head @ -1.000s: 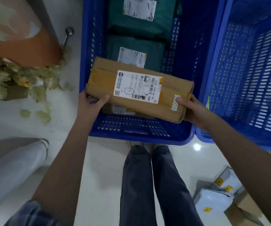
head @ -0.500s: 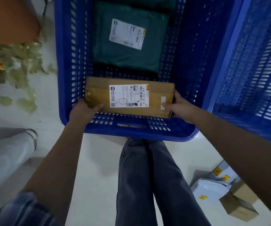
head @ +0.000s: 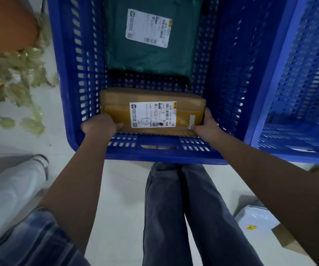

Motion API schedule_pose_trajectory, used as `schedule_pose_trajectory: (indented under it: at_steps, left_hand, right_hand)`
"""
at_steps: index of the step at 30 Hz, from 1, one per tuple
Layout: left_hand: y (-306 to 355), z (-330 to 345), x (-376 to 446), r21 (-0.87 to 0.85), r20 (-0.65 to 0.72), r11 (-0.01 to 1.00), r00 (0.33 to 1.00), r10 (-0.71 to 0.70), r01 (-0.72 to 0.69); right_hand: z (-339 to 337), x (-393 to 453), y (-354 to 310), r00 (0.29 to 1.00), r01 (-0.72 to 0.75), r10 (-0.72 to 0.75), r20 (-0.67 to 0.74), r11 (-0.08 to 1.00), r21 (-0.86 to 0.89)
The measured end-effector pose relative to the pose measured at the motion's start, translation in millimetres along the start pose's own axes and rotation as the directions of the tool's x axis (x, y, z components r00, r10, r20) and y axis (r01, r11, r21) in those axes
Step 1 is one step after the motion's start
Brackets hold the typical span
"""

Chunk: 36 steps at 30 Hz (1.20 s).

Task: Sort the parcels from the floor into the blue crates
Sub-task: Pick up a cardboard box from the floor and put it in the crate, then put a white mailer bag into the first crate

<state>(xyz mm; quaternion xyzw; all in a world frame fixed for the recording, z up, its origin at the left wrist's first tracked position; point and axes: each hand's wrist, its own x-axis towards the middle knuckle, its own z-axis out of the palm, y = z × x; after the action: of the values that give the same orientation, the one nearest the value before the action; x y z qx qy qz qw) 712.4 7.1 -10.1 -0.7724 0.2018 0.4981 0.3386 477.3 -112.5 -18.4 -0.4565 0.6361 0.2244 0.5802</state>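
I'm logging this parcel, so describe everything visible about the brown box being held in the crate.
The brown box is a long, flat cardboard parcel wrapped in glossy tan tape. A white shipping label with barcodes and a pen-drawn circle sits on its top face, and a patterned tape strip marks its right end. It lies roughly level, low inside the blue crate near the front wall, in front of a green mailer. The left hand grips its left end, the right hand its right end.
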Motion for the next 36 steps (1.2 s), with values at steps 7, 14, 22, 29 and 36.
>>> schedule_pose_trajectory:
  at_steps: [7,14,22,29,36]
  left_hand:
    - [3,-4,-7,0.118,-0.066,0.992,0.997,-0.032,0.04]
    - [27,-1,-21,0.133,-0.108,0.991,0.994,0.025,-0.011]
    - [44,14,-56,0.094,-0.147,0.993,0.986,0.082,-0.068]
    - [54,13,-98,0.065,-0.227,0.971,0.944,0.24,-0.231]
    - [70,18,-128,0.098,-0.248,0.872,0.837,0.488,-0.479]
  right_hand:
    - [9,3,-5,0.997,-0.028,0.026,0.07,0.999,0.03]
    - [3,9,-12,0.981,-0.108,0.117,0.153,0.992,-0.067]
    - [17,-19,-19,0.983,-0.186,0.184,-0.023,0.97,-0.155]
    - [-8,-79,-8,0.984,0.145,-0.135,-0.112,0.986,0.086]
    - [-54,-125,35,0.905,0.331,-0.155,-0.396,0.842,0.426]
